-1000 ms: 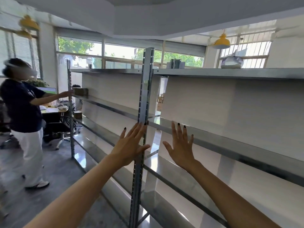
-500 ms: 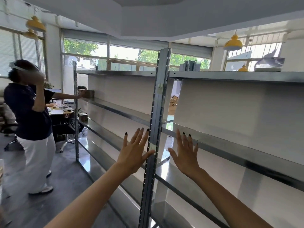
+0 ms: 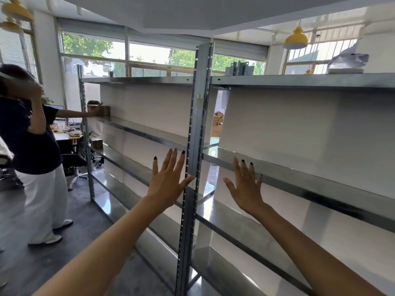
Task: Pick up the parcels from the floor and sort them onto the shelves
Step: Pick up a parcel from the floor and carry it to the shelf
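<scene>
Both hands up at shelves point(image 3: 299, 82), holding nothing.
L hand point(image 3: 168, 184) & R hand point(image 3: 245, 189): fingers spread flat, either side of post point(image 3: 198, 124).

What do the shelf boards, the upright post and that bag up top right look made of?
Shelf boards: likely galvanized steel, shiny grey, mirroring window light. Upright post: same grey metal, punched with slots. Bag: seems thin plastic film, crinkled, glossy, whitish.
</scene>
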`<act>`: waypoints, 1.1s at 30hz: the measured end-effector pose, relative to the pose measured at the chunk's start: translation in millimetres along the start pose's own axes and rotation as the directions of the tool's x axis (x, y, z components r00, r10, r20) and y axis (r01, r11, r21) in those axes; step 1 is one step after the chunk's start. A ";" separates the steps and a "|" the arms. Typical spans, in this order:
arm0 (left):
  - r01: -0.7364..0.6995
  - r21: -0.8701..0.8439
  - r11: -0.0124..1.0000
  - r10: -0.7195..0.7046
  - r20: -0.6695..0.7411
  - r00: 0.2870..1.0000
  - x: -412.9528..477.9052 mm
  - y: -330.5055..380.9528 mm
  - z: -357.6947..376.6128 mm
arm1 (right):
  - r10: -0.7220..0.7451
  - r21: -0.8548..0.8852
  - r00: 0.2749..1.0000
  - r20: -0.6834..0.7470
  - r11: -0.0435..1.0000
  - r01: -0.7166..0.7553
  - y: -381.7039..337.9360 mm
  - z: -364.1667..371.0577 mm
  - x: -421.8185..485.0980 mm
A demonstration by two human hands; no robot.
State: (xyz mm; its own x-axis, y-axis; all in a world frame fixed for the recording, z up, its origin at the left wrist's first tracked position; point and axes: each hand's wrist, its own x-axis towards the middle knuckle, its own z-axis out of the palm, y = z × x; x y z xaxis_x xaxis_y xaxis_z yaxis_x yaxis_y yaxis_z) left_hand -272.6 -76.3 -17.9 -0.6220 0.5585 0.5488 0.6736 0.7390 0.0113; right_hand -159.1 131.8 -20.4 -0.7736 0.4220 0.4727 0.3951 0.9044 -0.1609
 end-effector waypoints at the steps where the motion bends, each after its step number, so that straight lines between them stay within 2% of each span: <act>1: 0.014 0.008 1.000 -0.014 -0.009 1.000 1.2 1.8 -0.4 | 0.006 0.003 1.000 -0.001 1.000 -0.006 1.6 -0.7 -1.6; 5: 0.033 0.006 0.999 -0.033 -0.024 0.999 3.0 12.6 -3.6 | 0.023 0.045 1.000 -0.004 0.999 -0.023 4.9 -5.5 -12.1; 17: -0.052 -0.027 0.998 0.053 0.032 0.998 -25.1 64.3 -15.2 | 0.073 -0.021 0.996 -0.046 0.997 -0.075 36.1 -28.8 -60.1; 21: -0.082 -0.093 0.992 0.085 0.030 0.996 -31.8 84.3 -18.9 | 0.092 0.005 0.994 -0.053 0.996 -0.092 47.8 -42.7 -77.8; 26: -0.117 -0.098 0.988 0.119 0.019 0.993 -43.3 109.9 -21.5 | 0.124 -0.026 0.991 -0.060 0.992 -0.125 70.2 -61.5 -100.4; 33: -0.104 -0.104 0.989 0.111 0.065 0.992 -83.7 144.4 -39.0 | 0.131 -0.003 0.990 -0.052 0.991 -0.132 91.2 -86.9 -153.9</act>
State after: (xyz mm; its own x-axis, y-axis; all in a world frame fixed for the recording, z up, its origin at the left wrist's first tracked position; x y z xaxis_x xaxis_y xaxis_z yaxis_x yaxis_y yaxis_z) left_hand -107.7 -31.0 -29.6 -0.5681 0.6601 0.4914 0.7722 0.6340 0.0412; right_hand 39.1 143.9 -32.5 -0.6881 0.5332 0.4922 0.4951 0.8408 -0.2188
